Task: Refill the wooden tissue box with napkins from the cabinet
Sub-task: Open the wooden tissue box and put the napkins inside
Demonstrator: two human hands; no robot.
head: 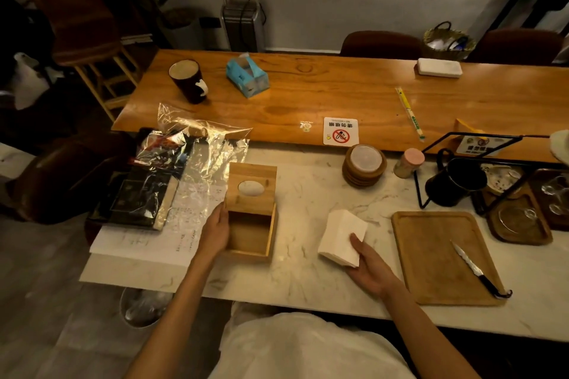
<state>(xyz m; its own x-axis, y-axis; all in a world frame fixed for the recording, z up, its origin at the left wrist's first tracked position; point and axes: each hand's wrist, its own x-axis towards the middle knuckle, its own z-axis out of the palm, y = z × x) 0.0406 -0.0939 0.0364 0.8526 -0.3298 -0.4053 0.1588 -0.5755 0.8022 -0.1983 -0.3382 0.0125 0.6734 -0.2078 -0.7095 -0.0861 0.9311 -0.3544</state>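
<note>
Marble bench [308, 209] holds the open wooden tissue box [250, 235] toward its left edge, left hand [215, 231] flat against it, right hand [371, 269] fingers [357, 241] clasping the napkins [340, 234] — likely light, floppy, best held mid-stack.

Bare forearms rise from the bottom edge. At centre-left the left hand [216, 232] lies flat, fingers straight; at centre-right the right hand [368, 266], palm up, pinches napkins [340, 237].

Your napkins [341, 237]: plain white. Your tissue box [251, 212]: light brown wood grain. Near tabletop [308, 280]: white marble, grey veining. Far tabletop [308, 86]: orange-brown grain. Far left you have a light-blue tissue pack [246, 74] and a dark mug [187, 81] with a white mark.
</note>
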